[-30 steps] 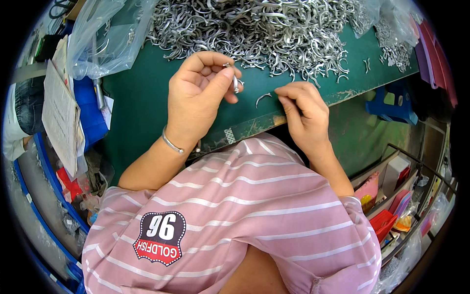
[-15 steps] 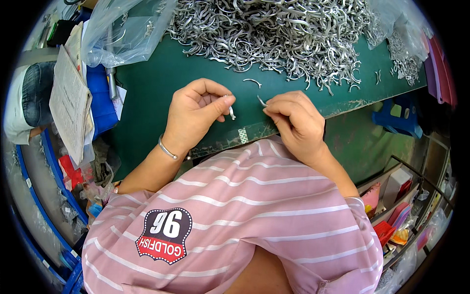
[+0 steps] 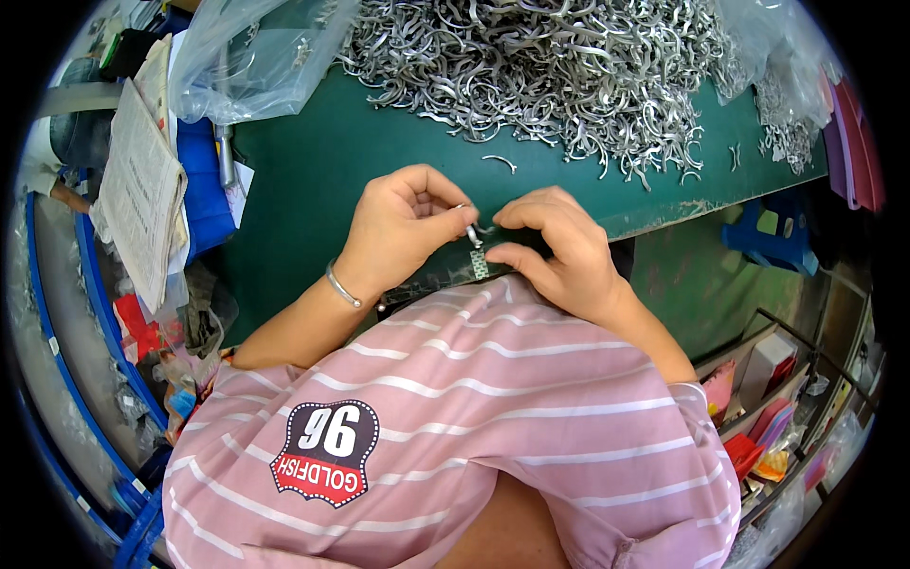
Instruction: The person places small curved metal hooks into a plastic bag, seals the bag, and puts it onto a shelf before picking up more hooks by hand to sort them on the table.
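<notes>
My left hand (image 3: 393, 232) pinches a small curved silver metal piece (image 3: 473, 237) between thumb and fingertips, just above the table's front edge. A second thin curved piece (image 3: 485, 229) meets it, reaching toward my right index fingertip; whether the two are joined is too small to tell. My right hand (image 3: 564, 251) is close by, its thumb and index finger parted with nothing plainly gripped between them. Beyond my hands, a single curved metal strip (image 3: 500, 162) lies on the green tabletop (image 3: 303, 180), in front of a large heap of similar silver pieces (image 3: 540, 76).
A clear plastic bag (image 3: 256, 71) lies at the back left, near a folded newspaper (image 3: 142, 190) and a metal-handled tool (image 3: 226, 156). At right are another bag of metal pieces (image 3: 787, 109), a blue plastic stool (image 3: 770, 237) and a rack of packets (image 3: 758, 417).
My hands have come together, the left moving right and slightly down. The piece from my right hand now meets the left one, and my right thumb and index finger have spread apart.
</notes>
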Demonstrator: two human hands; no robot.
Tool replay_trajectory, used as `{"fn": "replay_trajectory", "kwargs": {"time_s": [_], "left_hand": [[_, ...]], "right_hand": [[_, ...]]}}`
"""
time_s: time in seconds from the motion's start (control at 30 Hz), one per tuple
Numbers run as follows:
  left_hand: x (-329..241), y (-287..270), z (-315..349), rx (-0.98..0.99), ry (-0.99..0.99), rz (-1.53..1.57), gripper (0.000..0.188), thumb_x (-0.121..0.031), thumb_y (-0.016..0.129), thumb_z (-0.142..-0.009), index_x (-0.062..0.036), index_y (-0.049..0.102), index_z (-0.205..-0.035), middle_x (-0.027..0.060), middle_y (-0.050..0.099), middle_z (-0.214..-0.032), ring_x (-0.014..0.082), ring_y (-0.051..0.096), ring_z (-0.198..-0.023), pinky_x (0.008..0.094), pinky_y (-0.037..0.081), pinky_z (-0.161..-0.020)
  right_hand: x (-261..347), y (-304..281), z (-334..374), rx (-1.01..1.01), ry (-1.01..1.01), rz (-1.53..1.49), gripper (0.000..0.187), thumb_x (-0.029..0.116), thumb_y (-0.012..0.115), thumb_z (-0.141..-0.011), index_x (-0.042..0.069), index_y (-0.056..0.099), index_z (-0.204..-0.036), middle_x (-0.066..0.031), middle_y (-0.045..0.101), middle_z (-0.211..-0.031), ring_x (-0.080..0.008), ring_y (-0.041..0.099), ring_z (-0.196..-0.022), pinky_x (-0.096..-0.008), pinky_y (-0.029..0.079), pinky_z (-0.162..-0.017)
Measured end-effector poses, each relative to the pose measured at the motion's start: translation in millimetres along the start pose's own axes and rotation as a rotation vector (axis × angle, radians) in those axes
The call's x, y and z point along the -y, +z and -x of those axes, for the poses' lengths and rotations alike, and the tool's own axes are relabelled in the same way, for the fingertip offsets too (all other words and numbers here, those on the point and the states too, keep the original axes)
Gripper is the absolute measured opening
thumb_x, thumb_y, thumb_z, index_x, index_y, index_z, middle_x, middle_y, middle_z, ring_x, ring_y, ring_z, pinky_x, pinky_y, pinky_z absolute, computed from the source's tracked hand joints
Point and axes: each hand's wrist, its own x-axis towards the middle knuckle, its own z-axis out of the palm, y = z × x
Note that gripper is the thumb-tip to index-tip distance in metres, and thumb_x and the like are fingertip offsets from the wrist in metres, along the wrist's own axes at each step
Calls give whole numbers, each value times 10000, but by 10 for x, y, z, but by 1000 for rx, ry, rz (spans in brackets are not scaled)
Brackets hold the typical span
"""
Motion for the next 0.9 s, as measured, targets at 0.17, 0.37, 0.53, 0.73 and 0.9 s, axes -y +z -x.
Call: {"fn": "replay_trajectory", "kwargs": {"time_s": [0.17,0.37,0.53,0.73,0.9], "left_hand": [[-29,-84,74,-26,44,-480,89,17,660,-753,15,580,-791,47,614,-758,59,562,-641,182,466,-577],[-75,-116,103,-43,106,-453,85,23,655,-756,14,576,-789,49,613,-796,61,561,-664,183,463,-581],[-79,-64,40,16,11,-69,102,13,657,-767,16,562,-805,104,629,-837,96,580,-679,202,475,-593],[-69,73,-50,4,58,139,105,-10,661,-777,30,572,-816,93,644,-819,93,599,-688,203,489,-596],[-5,147,-57,-36,322,54,96,11,662,-765,23,579,-812,100,647,-836,115,613,-747,212,502,-644]], "right_hand": [[-183,56,-158,-172,10,409,121,40,658,-704,25,586,-800,-84,562,-810,-270,516,-728,-362,403,-639],[-235,95,-208,-117,10,501,94,35,633,-722,36,574,-794,-80,573,-838,-261,533,-756,-372,409,-637],[-133,110,-133,-182,8,114,163,-61,638,-686,18,552,-800,-94,597,-797,-258,570,-705,-329,452,-594],[-56,81,-72,-206,0,-45,234,-103,650,-665,14,536,-832,-101,599,-768,-248,569,-673,-310,457,-569],[-90,83,-35,-207,-62,10,281,-99,657,-680,26,515,-888,-96,589,-791,-207,567,-668,-279,457,-568]]}}
